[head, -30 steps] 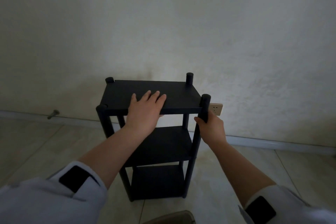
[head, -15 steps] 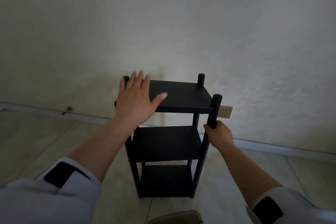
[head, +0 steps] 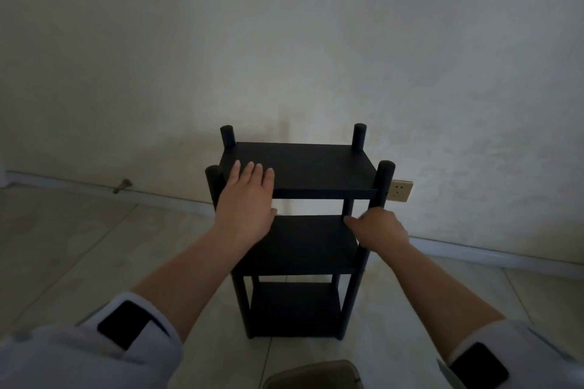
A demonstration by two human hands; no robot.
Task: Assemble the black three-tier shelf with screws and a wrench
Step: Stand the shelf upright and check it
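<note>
Black three-tier shelf [head: 300,230] stands upright on the tiled floor [head: 79,246], close to the far wall [head: 284,41], all three boards seated between four round posts. Judged assembled or nearly so; no screws or wrench visible in this view.

Left hand [head: 245,199]: fingers straight and flat, palm down on the near-left part of the top board [head: 316,164], beside the near-left post [head: 215,186]. Holds nothing.

Right hand [head: 377,230]: at the near-right post [head: 380,196], roughly level with the middle board [head: 303,243]. Image blurred here; fingers look extended toward the post and board edge, but whether they wrap the post I cannot tell.

Risks from this state (judgement):
- Flat palm gives downward pressure only, no lateral hold. If the right hand pushes or pulls the post, the narrow, tall frame could rock or tip toward the wall or the person.
- If any joint is under-tightened, pressing on the near-left corner could rack the frame or loosen a board; joints are not visible, so tightness is unknown.
- Wall socket [head: 399,191] sits just behind the near-right post; sliding the shelf back could knock it.
- A small object [head: 123,185] lies at the left skirting, identity unclear; possibly leftover hardware.
</note>
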